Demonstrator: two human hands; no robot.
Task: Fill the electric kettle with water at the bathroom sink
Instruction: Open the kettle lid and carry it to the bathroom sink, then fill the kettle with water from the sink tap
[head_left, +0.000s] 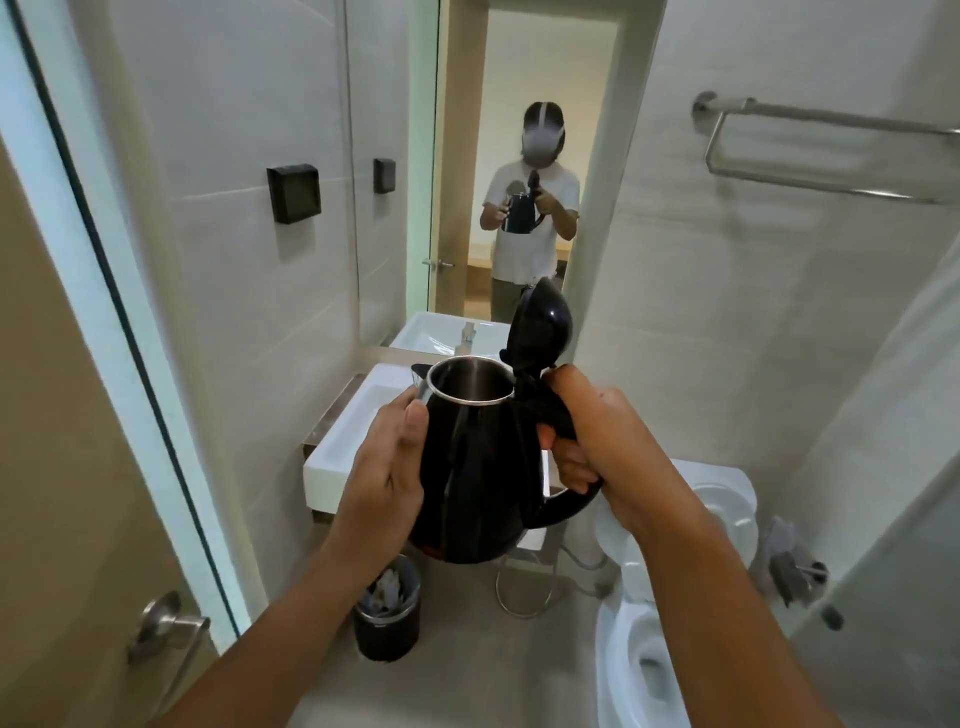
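Observation:
A black electric kettle (470, 467) with a steel rim hangs in mid-air in front of me, its lid (543, 325) flipped up and the inside looking empty. My right hand (597, 441) is wrapped around the handle on the kettle's right side. My left hand (387, 467) presses against the kettle's left wall below the spout. The white rectangular sink (345, 441) sits just behind and left of the kettle, partly hidden by it. The tap shows only as a reflection in the mirror (470, 332).
A wall mirror (483, 156) above the sink reflects a person holding the kettle. A white toilet (654, 623) stands at lower right. A small black bin (387, 608) sits on the floor under the sink. A door with a metal handle (166, 629) is at left, a towel rack (831, 145) at upper right.

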